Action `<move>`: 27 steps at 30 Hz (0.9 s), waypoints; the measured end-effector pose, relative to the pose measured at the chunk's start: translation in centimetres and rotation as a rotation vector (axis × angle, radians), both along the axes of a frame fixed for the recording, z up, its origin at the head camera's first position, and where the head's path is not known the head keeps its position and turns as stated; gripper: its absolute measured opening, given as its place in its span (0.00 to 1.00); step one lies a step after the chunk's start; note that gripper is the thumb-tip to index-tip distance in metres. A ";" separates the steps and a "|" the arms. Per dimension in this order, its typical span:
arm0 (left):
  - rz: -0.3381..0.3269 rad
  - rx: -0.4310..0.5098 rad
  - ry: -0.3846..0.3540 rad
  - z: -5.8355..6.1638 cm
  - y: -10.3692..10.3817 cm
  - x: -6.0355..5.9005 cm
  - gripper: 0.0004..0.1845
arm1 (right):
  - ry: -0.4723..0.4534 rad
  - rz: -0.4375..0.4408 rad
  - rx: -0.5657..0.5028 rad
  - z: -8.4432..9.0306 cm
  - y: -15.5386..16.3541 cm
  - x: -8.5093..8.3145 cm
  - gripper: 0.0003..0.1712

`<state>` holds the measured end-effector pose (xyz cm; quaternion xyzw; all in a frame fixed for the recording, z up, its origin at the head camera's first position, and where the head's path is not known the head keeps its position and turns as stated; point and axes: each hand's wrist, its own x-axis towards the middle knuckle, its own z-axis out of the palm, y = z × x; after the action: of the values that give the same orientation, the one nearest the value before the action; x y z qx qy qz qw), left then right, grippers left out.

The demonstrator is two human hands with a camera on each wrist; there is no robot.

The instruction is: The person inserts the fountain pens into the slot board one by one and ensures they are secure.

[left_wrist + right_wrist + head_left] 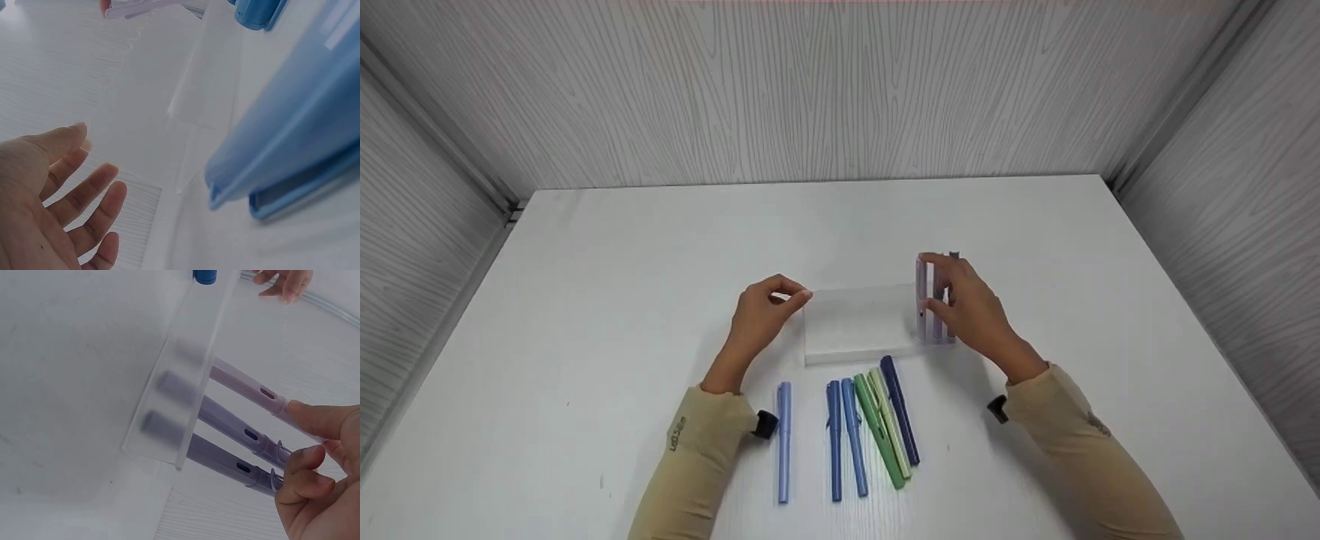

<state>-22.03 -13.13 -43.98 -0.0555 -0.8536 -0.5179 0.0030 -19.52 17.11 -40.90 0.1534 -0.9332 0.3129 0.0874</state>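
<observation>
A clear, frosted pen case [859, 322] stands on the table between the hands. My left hand [757, 311] pinches its upper left corner between thumb and index finger; in the left wrist view the other fingers are spread loosely. My right hand [975, 311] holds a pale pinkish-lilac pen [244, 385] near its upper end, thumb on the near side. That pen's lower end sits in the case's bottom trough. Beside it, a purple pen [225, 419] and a dark grey-purple pen [219, 458] stand in the same trough, close to the curled fingers.
In front of the case lie a light periwinkle pen [784, 442], two blue pens [835, 442], a green pen [879, 431], a pale yellow-green pen [891, 424] and a navy pen [900, 410]. Pale wood-grain panels [840, 90] enclose the white table [622, 262].
</observation>
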 end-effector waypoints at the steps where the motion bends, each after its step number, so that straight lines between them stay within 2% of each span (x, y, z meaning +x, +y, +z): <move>1: 0.002 -0.004 -0.001 0.0 0.0 0.0 0.11 | -0.003 -0.010 0.009 0.0 -0.1 0.0 0.37; 11: 0.009 -0.015 -0.015 0.0 0.0 0.1 0.12 | -0.008 -0.058 0.048 0.1 -0.6 -0.1 0.37; 19: 0.009 -0.011 -0.011 0.0 0.0 0.1 0.11 | -0.058 -0.086 0.063 0.4 -0.7 -0.2 0.38; 27: 0.006 -0.014 -0.006 -0.1 -0.1 0.0 0.11 | -0.024 -0.087 0.087 0.5 -0.6 -0.3 0.38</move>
<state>-21.99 -13.25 -44.04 -0.0514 -0.8575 -0.5119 0.0014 -19.81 16.56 -40.44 0.1126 -0.9527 0.2698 0.0831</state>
